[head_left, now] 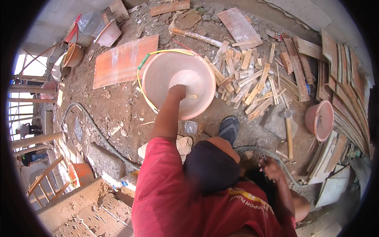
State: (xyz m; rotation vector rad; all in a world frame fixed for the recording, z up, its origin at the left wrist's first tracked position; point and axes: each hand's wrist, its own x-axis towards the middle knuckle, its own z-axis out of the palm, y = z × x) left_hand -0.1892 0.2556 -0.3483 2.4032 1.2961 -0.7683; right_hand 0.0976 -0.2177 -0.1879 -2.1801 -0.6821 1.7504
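My left hand (177,91) reaches down into a large pale bucket (156,75). Its fingers are closed, and a short piece of wood (192,96) sticks out from them over the bucket's bottom. A yellow handle (140,85) with a green grip hangs round the bucket's left rim. Close to my bent knee, my right hand (271,169) is closed on a dark thing I cannot make out. A pile of short wood offcuts (252,81) lies to the right of the bucket. A hammer (289,134) with a wooden handle rests nearer to my right hand.
An orange board (122,61) lies behind the bucket on the left. A dark hose (100,134) curves over the dirt. At the right stand a small pink bucket (319,120) and leaning planks (353,85). More buckets (108,34) sit at the far left. My sandalled foot (229,128) is near the bucket.
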